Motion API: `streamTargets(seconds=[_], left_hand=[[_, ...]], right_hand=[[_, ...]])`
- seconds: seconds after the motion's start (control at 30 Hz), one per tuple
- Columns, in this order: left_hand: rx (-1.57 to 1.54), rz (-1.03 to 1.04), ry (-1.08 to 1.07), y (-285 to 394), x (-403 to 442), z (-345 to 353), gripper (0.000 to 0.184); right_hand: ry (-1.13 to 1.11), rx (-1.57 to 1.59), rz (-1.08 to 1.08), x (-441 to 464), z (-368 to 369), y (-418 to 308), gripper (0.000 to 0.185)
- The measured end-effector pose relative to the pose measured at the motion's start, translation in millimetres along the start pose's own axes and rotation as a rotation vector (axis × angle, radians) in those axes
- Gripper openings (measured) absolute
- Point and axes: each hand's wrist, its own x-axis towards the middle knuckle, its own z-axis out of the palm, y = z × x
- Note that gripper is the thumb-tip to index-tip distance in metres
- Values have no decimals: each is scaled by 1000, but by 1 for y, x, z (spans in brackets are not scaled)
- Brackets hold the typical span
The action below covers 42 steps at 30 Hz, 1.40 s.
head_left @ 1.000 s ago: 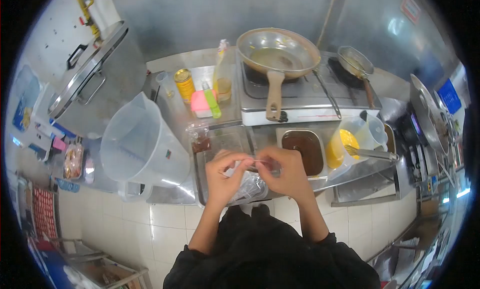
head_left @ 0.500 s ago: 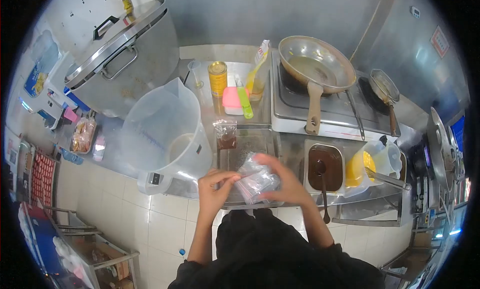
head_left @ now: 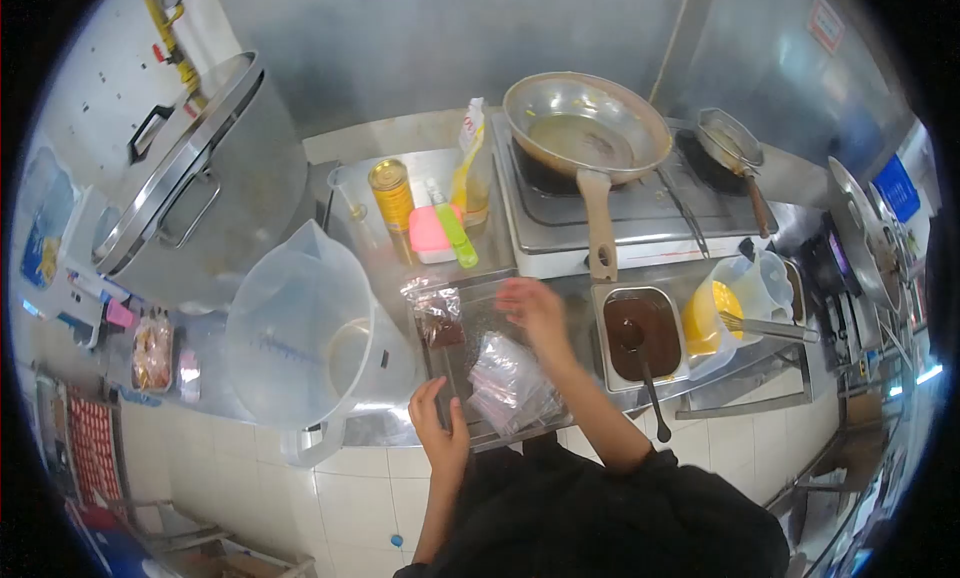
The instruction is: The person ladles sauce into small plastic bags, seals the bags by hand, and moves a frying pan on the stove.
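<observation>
Clear plastic bags (head_left: pixel 508 386) lie in a pile on the metal tray (head_left: pixel 482 443). My left hand (head_left: pixel 440 424) is at the tray's left front edge, thumb and fingers apart, holding nothing. Above the right back part of the tray is my right hand (head_left: pixel 535 316), its fingers spread and slightly blurred, with nothing visible in it. A small clear bag with dark brown contents (head_left: pixel 440 323) rests at the tray's back left. To the right stands a metal container of brown sauce (head_left: pixel 652 326) with a dark spoon (head_left: pixel 652 393) in it.
A large clear measuring jug (head_left: pixel 300 328) stands left of the tray. Behind are a yellow can (head_left: pixel 391 194), a pink-lidded box (head_left: pixel 430 230) and a pan (head_left: pixel 585 138) on the stove (head_left: pixel 560 240). At right, a whisk (head_left: pixel 775 328) leans in a jug of yellow liquid (head_left: pixel 708 318).
My hands were pinching together over the tray, then came apart around the bags. Now my right hand has moved back, off the pile, and my left hand has opened. The camera view has shifted.
</observation>
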Motion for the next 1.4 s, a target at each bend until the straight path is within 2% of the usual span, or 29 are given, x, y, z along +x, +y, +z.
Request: streamTargets(seconds=[0.07, 0.1, 0.17, 0.3, 0.37, 0.4, 0.47, 0.6, 0.77, 0.87, 0.97, 1.07, 1.17, 1.4], left_hand=[[-46, 30, -43, -3, 0, 5, 29], [-56, 36, -54, -2, 0, 7, 29], [-67, 72, -99, 2, 4, 11, 28], [-66, 117, -167, 9, 10, 17, 25], [-108, 147, -192, 16, 12, 18, 24], [-114, 159, -197, 18, 12, 19, 24], [-127, 146, -199, 21, 10, 20, 24], [-152, 164, -191, 14, 3, 24, 24], [-122, 131, -208, 18, -1, 25, 24], [-116, 137, -192, 19, -1, 27, 23], [-90, 124, -189, 22, 0, 27, 22], [-118, 81, -173, 23, 0, 27, 21], [-107, 106, -152, 25, 0, 26, 21], [-122, 111, -144, 24, -4, 29, 21]], right_hand=[[119, 481, 20, -3, -46, -3, 41], [133, 479, 11, -4, -59, -18, 41], [3, 701, 73, 3, -72, -68, 46], [-106, 724, 119, 40, -81, -104, 39], [-230, 790, 343, 61, -98, -95, 38], [-226, 792, 329, 61, -99, -105, 38], [-15, 689, 356, 54, -95, -130, 29], [-42, 681, 370, 45, -106, -157, 24], [-180, 783, 371, 43, -125, -135, 21], [-192, 679, 333, 35, -127, -123, 21], [-215, 516, 207, 24, -124, -114, 22], [-137, 310, 109, 17, -118, -114, 22], [-53, 233, 106, 12, -115, -122, 20], [8, 215, 22, 14, -108, -155, 15]])
